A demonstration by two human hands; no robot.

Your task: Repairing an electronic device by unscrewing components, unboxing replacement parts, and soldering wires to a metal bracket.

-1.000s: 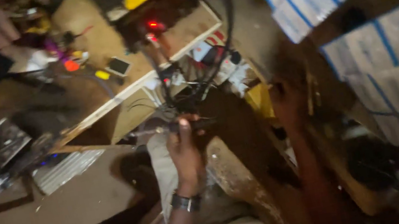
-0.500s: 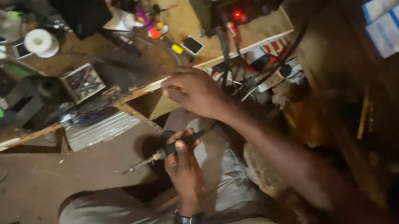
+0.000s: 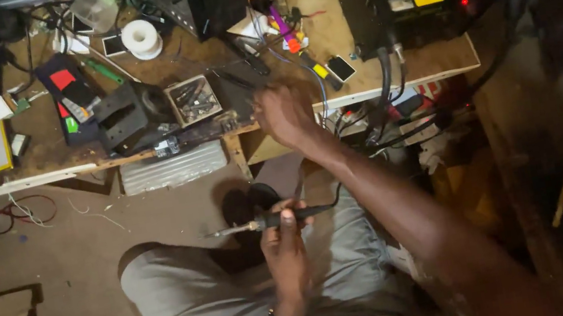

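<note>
Black soldering iron (image 3: 273,220), one, gripped by left hand (image 3: 284,238); right hand (image 3: 283,113) loosely open over bench (image 3: 391,81).

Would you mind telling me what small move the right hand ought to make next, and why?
Probably close on one of the tools at the bench edge and draw back. The right hand hovers over the clutter beside the small parts box, while the left hand holds a soldering iron level above the lap, tip pointing away.

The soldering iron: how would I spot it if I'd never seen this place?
Start at the cluttered wooden workbench, then look down to the person's lap. The soldering iron lies level in the left hand: a thin black handle with a metal tip pointing left, the only corded tool off the bench.
</note>
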